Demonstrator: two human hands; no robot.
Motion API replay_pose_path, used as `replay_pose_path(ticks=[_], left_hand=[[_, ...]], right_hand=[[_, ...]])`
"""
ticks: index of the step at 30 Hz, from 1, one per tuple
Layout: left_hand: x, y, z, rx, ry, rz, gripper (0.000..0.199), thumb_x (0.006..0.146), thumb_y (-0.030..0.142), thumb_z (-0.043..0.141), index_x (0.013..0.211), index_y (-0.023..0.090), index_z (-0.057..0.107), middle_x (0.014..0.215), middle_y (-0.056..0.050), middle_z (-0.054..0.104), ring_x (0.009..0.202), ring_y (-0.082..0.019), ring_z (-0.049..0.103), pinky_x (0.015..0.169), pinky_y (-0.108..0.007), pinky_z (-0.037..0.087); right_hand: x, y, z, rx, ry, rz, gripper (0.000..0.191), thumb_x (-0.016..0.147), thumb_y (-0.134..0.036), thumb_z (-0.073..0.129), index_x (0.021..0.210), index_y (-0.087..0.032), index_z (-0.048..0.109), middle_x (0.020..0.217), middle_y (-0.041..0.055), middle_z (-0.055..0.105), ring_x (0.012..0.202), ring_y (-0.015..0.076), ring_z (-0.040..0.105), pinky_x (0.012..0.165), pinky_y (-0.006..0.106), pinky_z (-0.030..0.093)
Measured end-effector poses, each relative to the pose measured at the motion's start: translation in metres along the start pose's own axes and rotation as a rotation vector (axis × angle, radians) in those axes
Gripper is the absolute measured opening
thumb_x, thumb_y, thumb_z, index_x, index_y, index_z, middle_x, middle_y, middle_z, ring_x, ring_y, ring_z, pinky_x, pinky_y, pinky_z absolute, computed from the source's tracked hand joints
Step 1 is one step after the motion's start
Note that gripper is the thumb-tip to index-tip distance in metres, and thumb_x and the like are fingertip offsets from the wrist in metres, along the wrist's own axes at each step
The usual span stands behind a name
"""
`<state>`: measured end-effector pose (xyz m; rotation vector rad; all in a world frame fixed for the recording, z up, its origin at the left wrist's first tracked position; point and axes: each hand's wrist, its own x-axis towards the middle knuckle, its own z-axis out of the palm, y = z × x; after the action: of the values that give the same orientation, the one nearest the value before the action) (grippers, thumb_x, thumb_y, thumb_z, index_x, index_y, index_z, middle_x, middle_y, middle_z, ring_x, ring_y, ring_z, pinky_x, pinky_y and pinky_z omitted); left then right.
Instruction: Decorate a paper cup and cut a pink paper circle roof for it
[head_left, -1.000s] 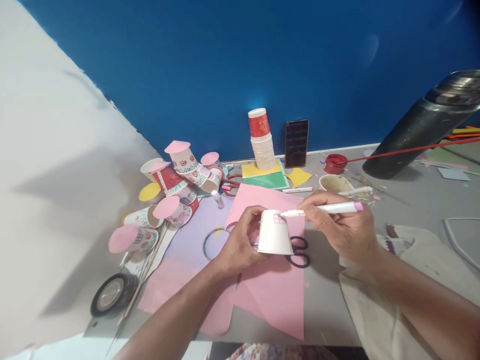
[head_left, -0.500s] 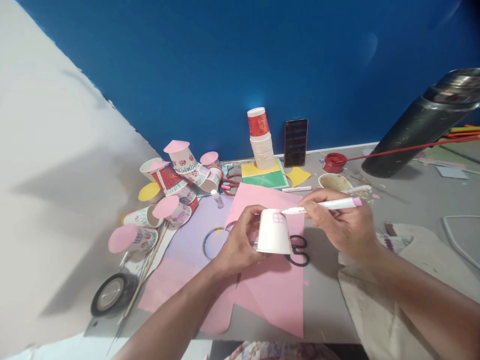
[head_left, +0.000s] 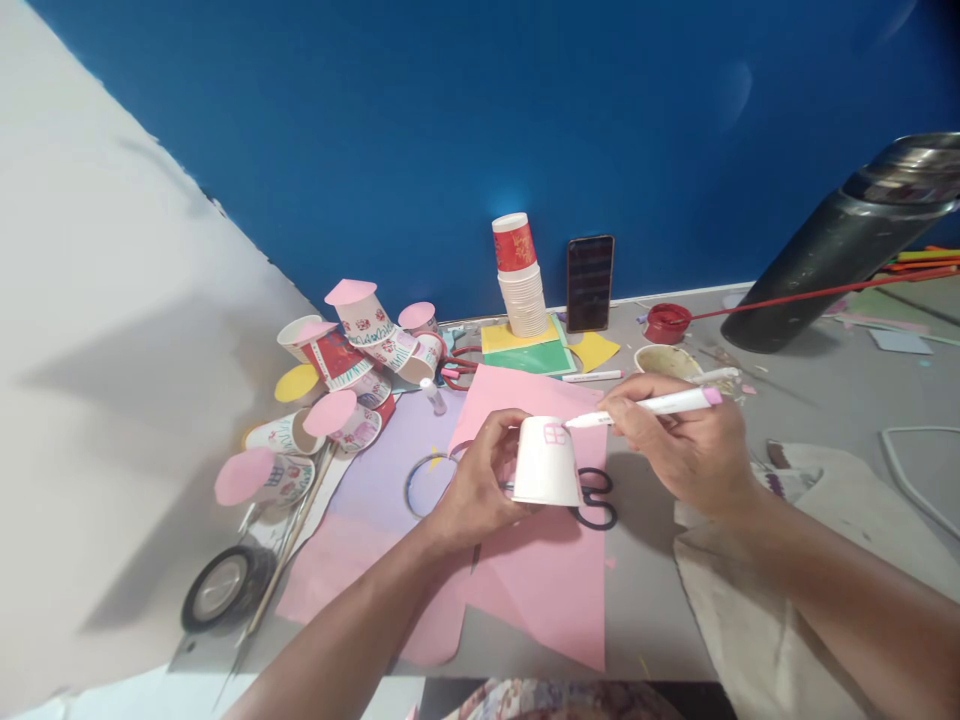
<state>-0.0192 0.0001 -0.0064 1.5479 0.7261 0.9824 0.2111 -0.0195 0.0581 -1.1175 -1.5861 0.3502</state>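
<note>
My left hand [head_left: 484, 478] is closed round the left side of a white paper cup [head_left: 546, 470], held upside down above the pink paper [head_left: 559, 610]. A small pink window with crossed panes is drawn near the cup's upper part. In my right hand [head_left: 679, 440] is a white felt-tip marker [head_left: 660, 406] with a pink end. Its tip points left and meets, or nearly meets, the window drawing. Behind the cup lie scissors with black handles [head_left: 598, 500], their blades mostly hidden.
Decorated paper cups [head_left: 360, 320] with pink cone tops crowd the left. A stack of cups [head_left: 523, 300] and a phone [head_left: 590, 283] stand by the blue wall. At right are a dark flask [head_left: 817, 255] and a beige cloth [head_left: 795, 570]. Black tape [head_left: 217, 590] lies front left.
Almost everything holds still. The whole view has shifted very slightly, and the marker's tip stays at the window drawing's right side.
</note>
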Motion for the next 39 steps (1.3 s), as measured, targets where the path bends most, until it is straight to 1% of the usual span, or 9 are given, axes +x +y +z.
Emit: replay_pose_path(ticks=[6, 9, 12, 17, 22, 29, 33, 36, 39], left_hand=[[0.0000, 0.0004, -0.0001, 0.010, -0.007, 0.006, 0.072, 0.066, 0.021, 0.092, 0.126, 0.025, 0.054, 0.127, -0.009, 0.063, 0.116, -0.025, 0.065, 0.099, -0.035, 0.051], [0.0005, 0.0029, 0.0005, 0.001, -0.006, -0.007, 0.073, 0.064, 0.019, 0.092, 0.126, 0.025, 0.053, 0.125, -0.008, 0.065, 0.115, -0.025, 0.065, 0.096, -0.034, 0.052], [0.0010, 0.0043, 0.0010, -0.016, 0.000, -0.018, 0.074, 0.063, 0.018, 0.091, 0.125, 0.025, 0.051, 0.121, -0.007, 0.066, 0.112, -0.025, 0.067, 0.093, -0.033, 0.053], [-0.0001, 0.0011, -0.0005, 0.007, -0.014, -0.018, 0.075, 0.063, 0.020, 0.092, 0.127, 0.026, 0.053, 0.126, -0.009, 0.064, 0.117, -0.027, 0.065, 0.099, -0.036, 0.051], [-0.0010, 0.0009, -0.0008, 0.017, -0.005, -0.030, 0.076, 0.062, 0.021, 0.092, 0.127, 0.025, 0.053, 0.126, -0.009, 0.063, 0.116, -0.027, 0.064, 0.099, -0.037, 0.050], [-0.0004, 0.0026, 0.0002, -0.013, -0.016, -0.031, 0.080, 0.061, 0.021, 0.094, 0.127, 0.026, 0.050, 0.123, -0.008, 0.065, 0.114, -0.027, 0.065, 0.097, -0.037, 0.052], [-0.0004, 0.0027, -0.0001, 0.015, 0.007, -0.029, 0.078, 0.061, 0.020, 0.094, 0.127, 0.026, 0.052, 0.127, -0.009, 0.062, 0.117, -0.027, 0.063, 0.099, -0.037, 0.051], [-0.0005, 0.0032, -0.0003, 0.012, 0.002, -0.022, 0.077, 0.062, 0.022, 0.094, 0.127, 0.026, 0.052, 0.126, -0.009, 0.062, 0.115, -0.026, 0.064, 0.099, -0.037, 0.051], [-0.0008, 0.0036, 0.0002, 0.033, -0.008, -0.039, 0.076, 0.064, 0.027, 0.095, 0.126, 0.025, 0.052, 0.126, -0.009, 0.062, 0.114, -0.027, 0.065, 0.099, -0.038, 0.052]], right_hand=[[0.0010, -0.0024, -0.0001, -0.002, 0.012, 0.008, 0.017, 0.090, -0.021, 0.065, 0.075, -0.023, 0.072, 0.056, -0.0038, 0.066, 0.048, 0.0119, 0.059, 0.046, 0.024, 0.043], [0.0009, -0.0016, -0.0001, -0.017, -0.004, 0.007, 0.019, 0.091, -0.022, 0.064, 0.073, -0.023, 0.072, 0.054, -0.0041, 0.064, 0.045, 0.0120, 0.056, 0.045, 0.025, 0.042], [0.0003, -0.0001, -0.0004, -0.024, 0.013, 0.002, 0.020, 0.092, -0.025, 0.065, 0.073, -0.023, 0.071, 0.052, -0.0046, 0.062, 0.045, 0.0119, 0.055, 0.045, 0.026, 0.043], [-0.0003, -0.0006, -0.0003, 0.008, 0.002, -0.001, 0.018, 0.092, -0.022, 0.065, 0.076, -0.024, 0.072, 0.059, -0.0036, 0.068, 0.050, 0.0122, 0.060, 0.046, 0.025, 0.044], [0.0000, 0.0002, -0.0005, -0.023, -0.008, -0.001, 0.019, 0.093, -0.022, 0.065, 0.075, -0.024, 0.071, 0.054, -0.0044, 0.064, 0.048, 0.0124, 0.058, 0.047, 0.025, 0.044], [0.0003, 0.0002, -0.0015, -0.035, 0.001, 0.001, 0.019, 0.091, -0.022, 0.064, 0.074, -0.023, 0.070, 0.055, -0.0039, 0.065, 0.046, 0.0118, 0.057, 0.045, 0.025, 0.043], [0.0012, 0.0005, -0.0020, -0.046, -0.008, 0.013, 0.018, 0.091, -0.022, 0.064, 0.073, -0.023, 0.070, 0.053, -0.0034, 0.064, 0.046, 0.0132, 0.058, 0.045, 0.026, 0.044], [0.0008, 0.0009, -0.0022, -0.044, 0.004, 0.002, 0.019, 0.092, -0.025, 0.065, 0.074, -0.023, 0.070, 0.053, -0.0035, 0.063, 0.046, 0.0129, 0.058, 0.046, 0.026, 0.044], [-0.0003, 0.0001, -0.0018, -0.036, 0.021, -0.008, 0.019, 0.092, -0.024, 0.065, 0.074, -0.023, 0.070, 0.054, -0.0038, 0.064, 0.047, 0.0122, 0.057, 0.047, 0.026, 0.043]])
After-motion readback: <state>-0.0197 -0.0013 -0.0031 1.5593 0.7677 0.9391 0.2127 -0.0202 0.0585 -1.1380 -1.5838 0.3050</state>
